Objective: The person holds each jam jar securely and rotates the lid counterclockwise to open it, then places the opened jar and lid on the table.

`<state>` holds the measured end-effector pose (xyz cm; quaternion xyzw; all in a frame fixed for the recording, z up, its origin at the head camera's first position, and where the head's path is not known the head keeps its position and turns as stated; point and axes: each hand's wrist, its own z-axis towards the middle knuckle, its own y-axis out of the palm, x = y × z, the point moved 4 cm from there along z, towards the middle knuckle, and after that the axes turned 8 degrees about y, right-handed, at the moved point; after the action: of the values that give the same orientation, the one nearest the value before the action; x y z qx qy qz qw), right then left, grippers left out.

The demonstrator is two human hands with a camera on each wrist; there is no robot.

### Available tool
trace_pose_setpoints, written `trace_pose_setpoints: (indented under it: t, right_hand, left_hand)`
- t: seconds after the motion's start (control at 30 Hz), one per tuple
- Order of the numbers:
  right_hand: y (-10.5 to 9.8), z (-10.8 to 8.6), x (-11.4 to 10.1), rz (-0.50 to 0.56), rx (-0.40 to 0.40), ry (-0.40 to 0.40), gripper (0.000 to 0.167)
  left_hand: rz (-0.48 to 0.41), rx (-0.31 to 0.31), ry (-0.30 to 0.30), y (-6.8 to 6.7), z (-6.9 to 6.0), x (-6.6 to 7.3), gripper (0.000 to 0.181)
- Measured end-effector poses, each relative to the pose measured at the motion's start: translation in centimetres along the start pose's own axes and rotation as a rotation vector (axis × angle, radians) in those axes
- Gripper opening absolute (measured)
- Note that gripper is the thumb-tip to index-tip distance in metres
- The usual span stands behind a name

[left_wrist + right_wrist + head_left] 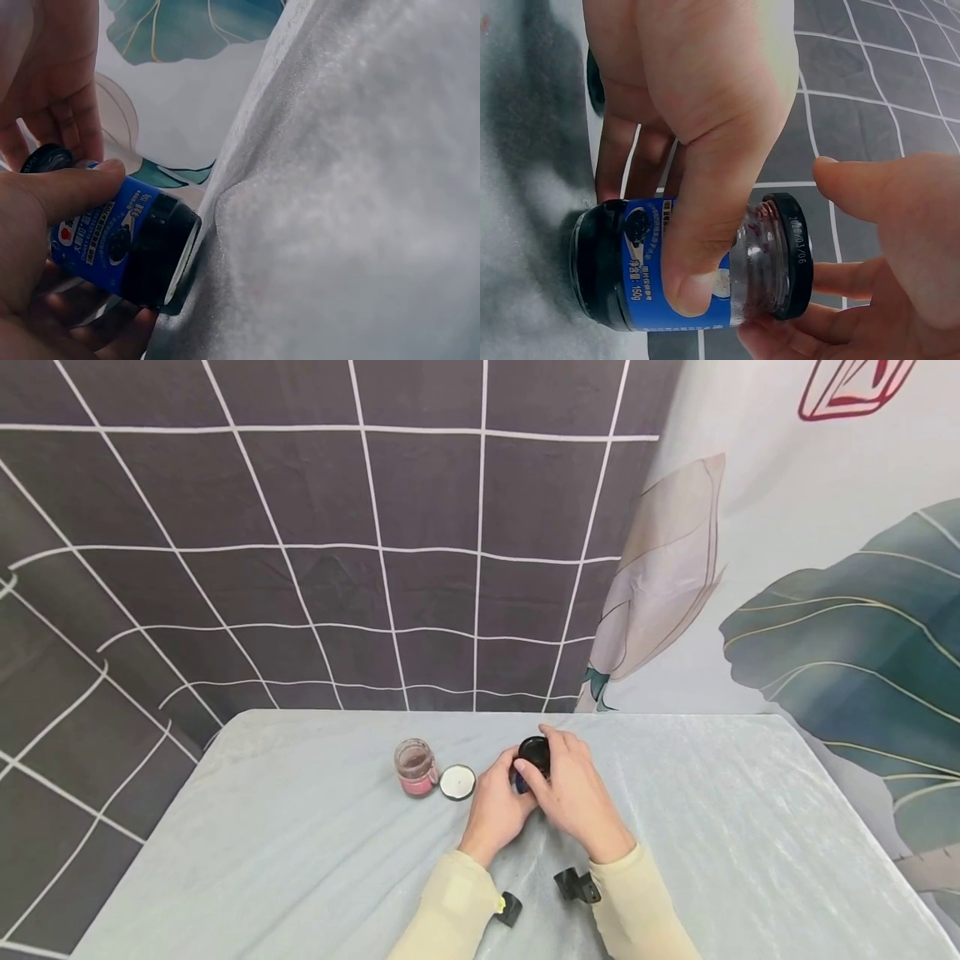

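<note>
A small glass jar [759,255] with a blue label, dark contents and a black lid [799,256] stands on the cloth. My left hand [498,802] grips its body; the left thumb lies across the label in both wrist views. Around the lid is my right hand [581,789], its thumb apart from the rim and its fingers at the lid's far side. In the right wrist view the lid sits on the jar's mouth. To the left stand an uncovered jar [416,782] with a pink band and, beside it, a loose lid [457,782], white inside facing up.
A pale, wrinkled cloth covers the table [735,810]. Behind it hangs a dark gridded curtain [420,593], with a leaf-patterned white one [690,635] at the right. Small black devices [577,887] are at the wrists.
</note>
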<state>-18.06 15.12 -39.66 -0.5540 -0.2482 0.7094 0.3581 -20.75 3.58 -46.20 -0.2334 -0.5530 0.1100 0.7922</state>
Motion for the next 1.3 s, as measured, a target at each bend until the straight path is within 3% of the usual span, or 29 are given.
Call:
trace_pose_setpoints:
  t: [0.53, 0.8, 1.3]
  right_hand:
    - [-0.4, 0.2, -0.1, 0.019, 0.047, -0.003, 0.056]
    - [-0.5, 0.2, -0.3, 0.028, 0.07, -0.015, 0.054]
    - [-0.7, 0.3, -0.1, 0.056, 0.113, 0.014, 0.055]
  left_hand:
    - [-0.005, 0.063, 0.067, -0.6, 0.0, 0.9, 0.056]
    - [-0.018, 0.074, 0.066, -0.8, 0.0, 1.1, 0.054]
    - [0.058, 0.113, 0.113, -1.0, -0.2, 1.6, 0.054]
